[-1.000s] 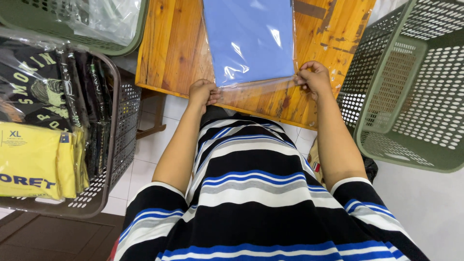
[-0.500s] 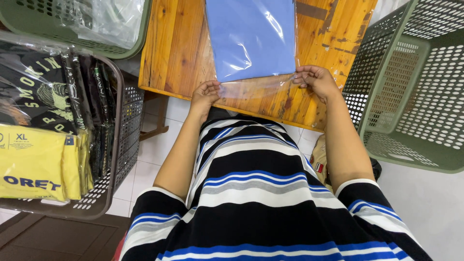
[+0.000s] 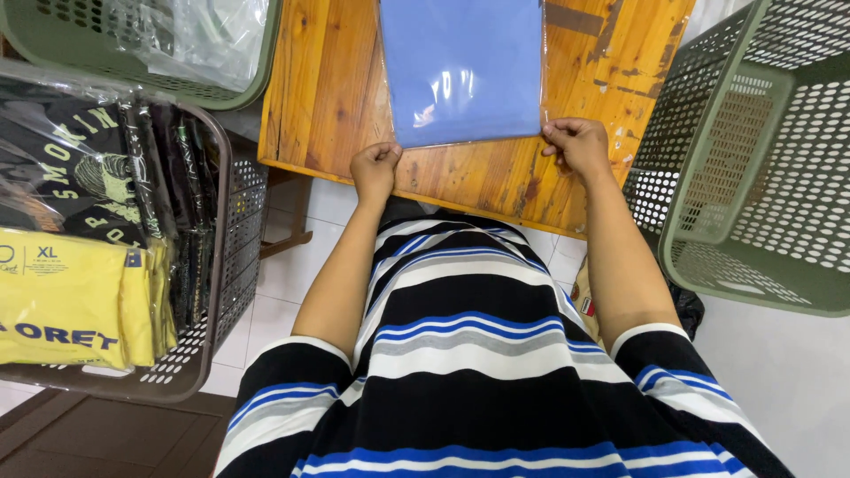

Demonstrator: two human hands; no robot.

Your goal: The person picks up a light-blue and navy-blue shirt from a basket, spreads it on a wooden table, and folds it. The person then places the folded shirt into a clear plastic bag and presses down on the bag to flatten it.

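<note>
A flat blue folded garment in a clear plastic sleeve (image 3: 460,71) is kept squared on the worn wooden table (image 3: 328,97), its near edge pinched at one corner by the curled left hand (image 3: 375,166) and at the other by the right hand (image 3: 577,143).

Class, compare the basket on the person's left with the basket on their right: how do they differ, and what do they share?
The left basket is dark grey and packed with bagged yellow and black garments; the right basket is olive green and shows no contents in view. The left basket sits level, while the right basket looks tipped. Both are perforated plastic.
</note>
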